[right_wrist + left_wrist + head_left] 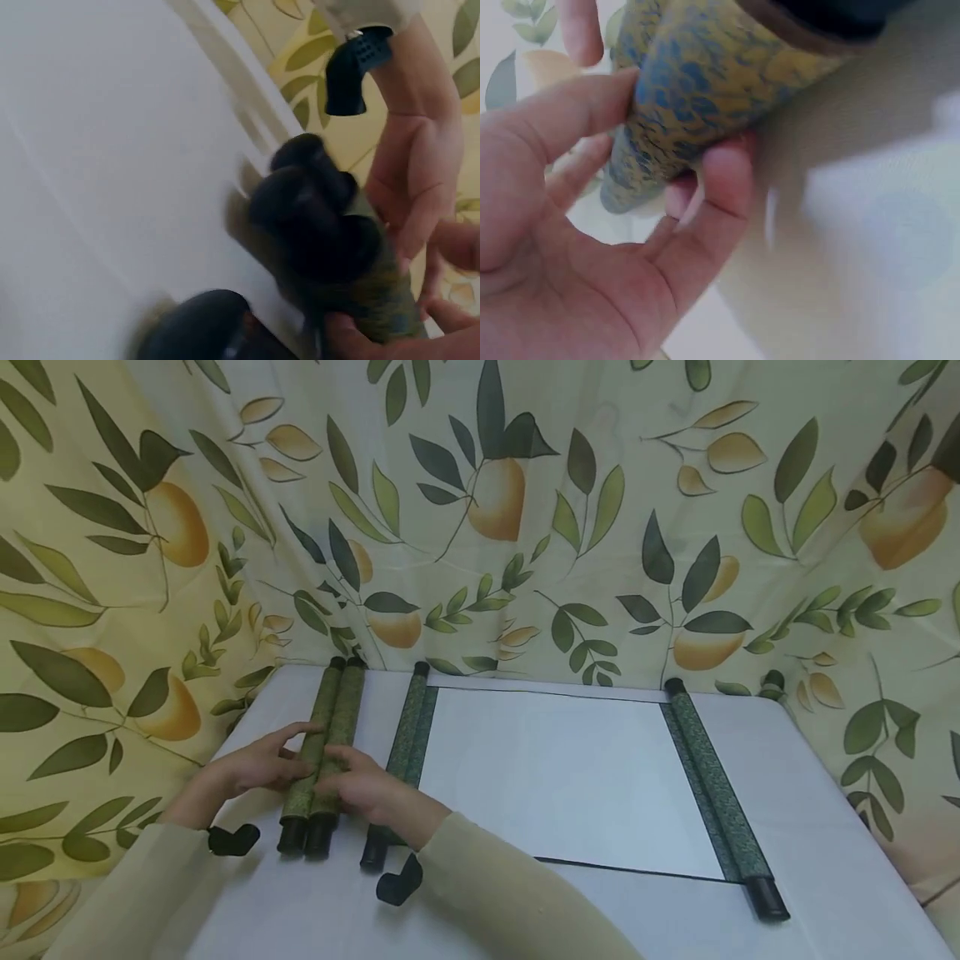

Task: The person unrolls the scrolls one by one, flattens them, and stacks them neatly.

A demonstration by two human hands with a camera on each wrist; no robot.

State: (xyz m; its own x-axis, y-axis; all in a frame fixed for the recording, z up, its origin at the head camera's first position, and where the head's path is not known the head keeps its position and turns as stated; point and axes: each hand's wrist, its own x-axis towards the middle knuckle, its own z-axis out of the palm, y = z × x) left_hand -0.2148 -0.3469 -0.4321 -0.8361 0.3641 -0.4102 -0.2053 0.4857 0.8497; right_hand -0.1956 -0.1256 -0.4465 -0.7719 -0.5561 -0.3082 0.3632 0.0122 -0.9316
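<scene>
Two green-gold patterned scroll rolls, a left roll and a right roll, lie side by side at the table's left, with black end knobs towards me. My left hand grips the left roll from its outer side; in the left wrist view, thumb and fingers are bent around the patterned roll. From the other side my right hand holds the right roll, fingers over its top. In the right wrist view the paired black knobs are close together, and the right hand is partly cut off.
An unrolled scroll with a blank white sheet lies to the right, between a green left rod and a green right rod. My right forearm crosses its near left corner. Patterned curtain hangs behind the white table.
</scene>
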